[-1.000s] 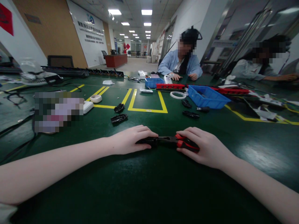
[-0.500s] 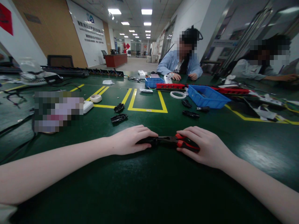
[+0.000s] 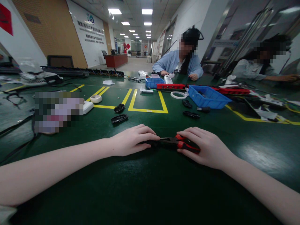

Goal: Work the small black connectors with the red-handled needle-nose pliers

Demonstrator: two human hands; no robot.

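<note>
My right hand [image 3: 202, 145] is closed around the red-and-black handles of a pair of long-nose pliers [image 3: 172, 141]. The jaws point left, toward my left hand [image 3: 134, 140]. Between its thumb and fingers my left hand pinches a small black plastic part [image 3: 153, 143], mostly hidden by the fingers. The tips of the pliers meet this part; whether they grip it I cannot tell. Beyond my left hand lie two black plastic shells [image 3: 119, 118]. Past my right hand rest more dark plastic pieces [image 3: 191, 114].
A blue bin [image 3: 208, 98] with dark parts stands at the back right, a smaller blue bin [image 3: 154, 82] behind it. Red strips [image 3: 171, 87] lie between. A white tape roll [image 3: 96, 99] and black straps [image 3: 17, 125] are at left. Two people sit across the green table [image 3: 140, 193].
My left hand has shifted slightly, its fingers now covering more of the black part and reaching the plier tips. The person opposite has drawn one arm to the left.
</note>
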